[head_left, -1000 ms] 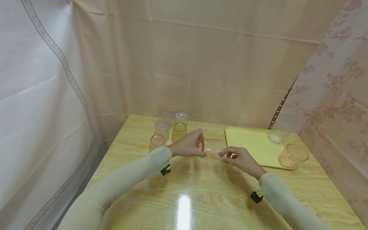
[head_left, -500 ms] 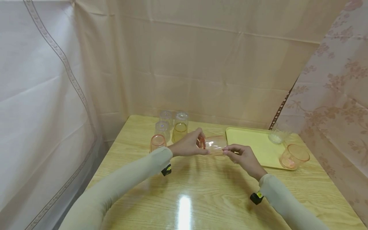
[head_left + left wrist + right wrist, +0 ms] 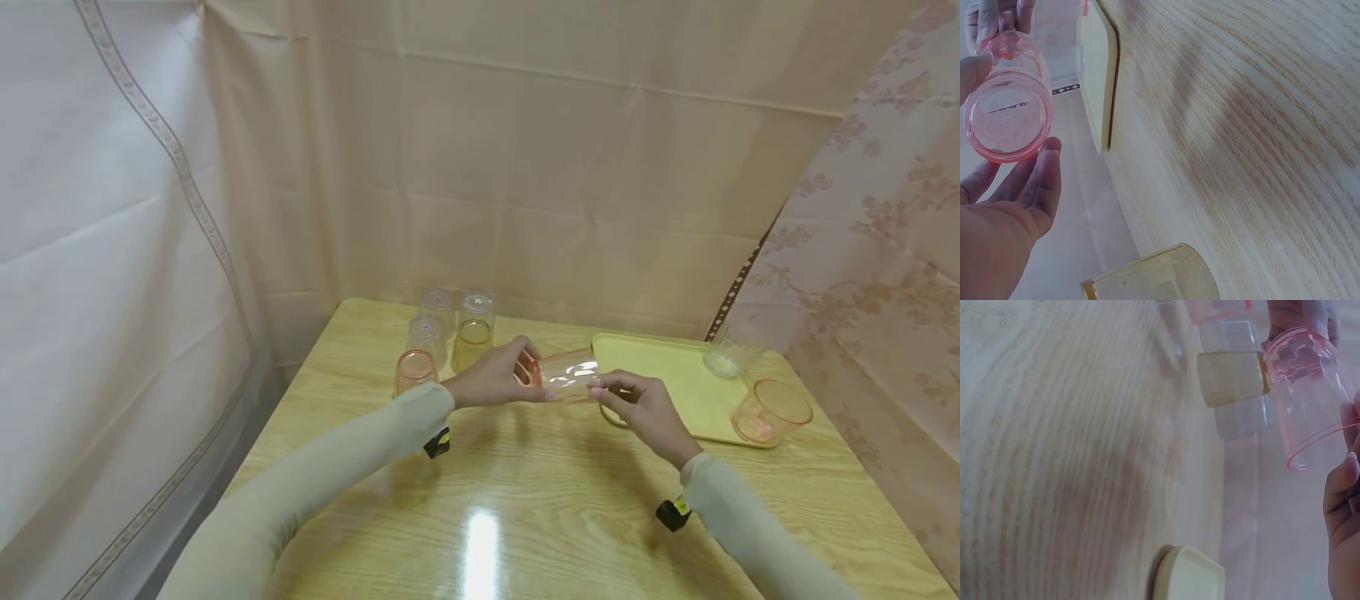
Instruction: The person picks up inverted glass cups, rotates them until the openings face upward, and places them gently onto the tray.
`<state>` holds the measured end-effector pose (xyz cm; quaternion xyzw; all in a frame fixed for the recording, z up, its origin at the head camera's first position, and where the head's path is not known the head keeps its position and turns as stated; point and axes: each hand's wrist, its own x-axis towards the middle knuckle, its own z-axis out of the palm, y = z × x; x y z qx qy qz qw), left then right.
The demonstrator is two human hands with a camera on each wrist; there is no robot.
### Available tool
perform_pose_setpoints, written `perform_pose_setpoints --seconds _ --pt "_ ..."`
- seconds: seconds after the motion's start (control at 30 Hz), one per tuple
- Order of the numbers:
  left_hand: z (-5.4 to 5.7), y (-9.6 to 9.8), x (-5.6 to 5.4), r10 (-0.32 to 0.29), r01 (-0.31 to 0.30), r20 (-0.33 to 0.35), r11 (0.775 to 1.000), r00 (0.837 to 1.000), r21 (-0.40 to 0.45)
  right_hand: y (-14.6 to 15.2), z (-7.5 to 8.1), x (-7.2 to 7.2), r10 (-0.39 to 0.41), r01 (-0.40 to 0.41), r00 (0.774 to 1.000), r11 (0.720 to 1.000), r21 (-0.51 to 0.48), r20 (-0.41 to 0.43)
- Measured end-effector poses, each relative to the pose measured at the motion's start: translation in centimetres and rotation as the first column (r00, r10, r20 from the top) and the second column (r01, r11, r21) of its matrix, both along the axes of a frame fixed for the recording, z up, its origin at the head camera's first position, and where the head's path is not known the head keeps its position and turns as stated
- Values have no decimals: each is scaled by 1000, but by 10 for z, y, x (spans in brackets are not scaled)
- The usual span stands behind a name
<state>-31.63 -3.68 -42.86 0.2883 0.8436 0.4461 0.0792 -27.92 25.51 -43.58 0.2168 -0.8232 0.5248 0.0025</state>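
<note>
A clear pinkish-orange cup (image 3: 567, 372) lies sideways in the air between my two hands, its base to the left and its mouth to the right. My left hand (image 3: 497, 375) grips it around the base end, thumb below and fingers above. At the mouth, my right hand (image 3: 640, 406) pinches the rim between thumb and fingers. In the left wrist view the round base of the cup (image 3: 1009, 119) faces the camera, with fingertips along its edge. The right wrist view shows the cup's open rim (image 3: 1319, 442) with the right fingers at it.
Upside-down cups stand at the back left: an orange one (image 3: 416, 372), a yellow one (image 3: 472, 343) and several clear ones (image 3: 427, 335). A yellow tray (image 3: 660, 367) lies at the right, with a clear glass (image 3: 727, 358) and an orange bowl (image 3: 772, 412) at its right side.
The cup has turned slightly, its mouth end rising and shifting right. My right hand has moved a little right along with the rim; the left hand keeps its grip on the base.
</note>
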Motion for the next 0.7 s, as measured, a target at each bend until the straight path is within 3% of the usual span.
perform_pose_setpoints --seconds 0.37,0.7 --pt "0 7 -1 17 -17 4 1000 1000 9 4 11 -2 2 11 993 994 108 -118" --pt "1 11 -2 43 -43 -21 999 999 -18 9 20 -7 41 15 952 984 178 -302"
